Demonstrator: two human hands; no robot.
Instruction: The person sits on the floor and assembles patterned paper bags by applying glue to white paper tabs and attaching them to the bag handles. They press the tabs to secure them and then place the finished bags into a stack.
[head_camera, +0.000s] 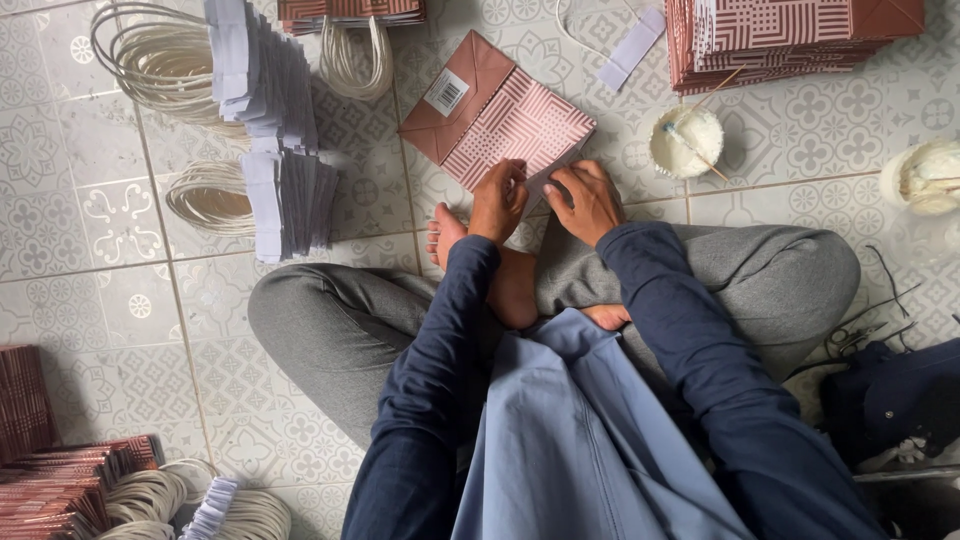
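Hands, left hand and right hand, fingers apparently pressing patterned brown paper bag, white label upper left.

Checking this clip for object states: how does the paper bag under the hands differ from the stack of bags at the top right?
The paper bag lies alone, flat on the floor tiles and turned at an angle; the stack of bags is many bags piled together. The left hand and right hand press the single bag's near edge, whereas the stack is untouched. Both share a reddish-brown colour and a white line pattern.
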